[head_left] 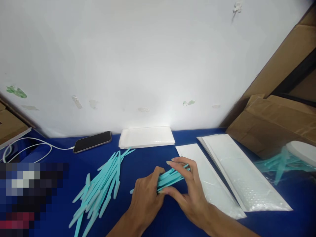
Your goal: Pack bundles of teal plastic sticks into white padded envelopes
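Observation:
My left hand [147, 191] is wrapped round a bundle of teal eyebrow razors [170, 177] in front of me. The fingertips and thumb of my right hand [189, 187] close on the bundle's right end, long nails showing. A pale razor tip sticks out to the left of my left hand. Beside that hand, a loose pile of the same slim razors [103, 184] lies fanned out on the blue table, their wider ends covered in a paler, translucent layer. Just right of my right hand lies a white bubble mailer [209, 177].
More bubble mailers [242, 171] overlap at right. A white stack of flat packets [146, 137] lies by the wall. A phone [92, 142] with a white cable [58, 147] is at left. Bagged teal razors [278, 164], a white round object [302, 151] and cardboard boxes [278, 125] stand right.

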A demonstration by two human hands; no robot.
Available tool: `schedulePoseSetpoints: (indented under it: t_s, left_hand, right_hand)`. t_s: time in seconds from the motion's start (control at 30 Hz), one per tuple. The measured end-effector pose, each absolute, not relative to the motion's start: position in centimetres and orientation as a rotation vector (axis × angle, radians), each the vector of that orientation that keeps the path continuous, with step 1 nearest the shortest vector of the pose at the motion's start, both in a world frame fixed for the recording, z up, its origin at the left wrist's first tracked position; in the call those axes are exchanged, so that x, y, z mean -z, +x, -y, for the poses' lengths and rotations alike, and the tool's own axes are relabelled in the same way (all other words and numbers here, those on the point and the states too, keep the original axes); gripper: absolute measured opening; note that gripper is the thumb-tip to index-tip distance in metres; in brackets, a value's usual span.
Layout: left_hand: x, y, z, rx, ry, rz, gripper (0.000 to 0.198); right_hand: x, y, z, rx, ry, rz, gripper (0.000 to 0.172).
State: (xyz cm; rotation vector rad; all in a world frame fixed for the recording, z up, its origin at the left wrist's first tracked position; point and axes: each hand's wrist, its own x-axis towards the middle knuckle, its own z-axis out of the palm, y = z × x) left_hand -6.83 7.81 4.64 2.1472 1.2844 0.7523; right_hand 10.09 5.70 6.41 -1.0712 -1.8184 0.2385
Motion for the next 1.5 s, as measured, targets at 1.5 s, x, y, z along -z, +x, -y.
schedulePoseSetpoints:
  t_s: [1.5]
  left_hand:
    - [-5.4,-6.3,-8.0,-0.878,1.730,-1.182,0.018]
  right_hand:
    - [-6.9,11.1,-5.4,-0.548,-0.964,1.921,0.070]
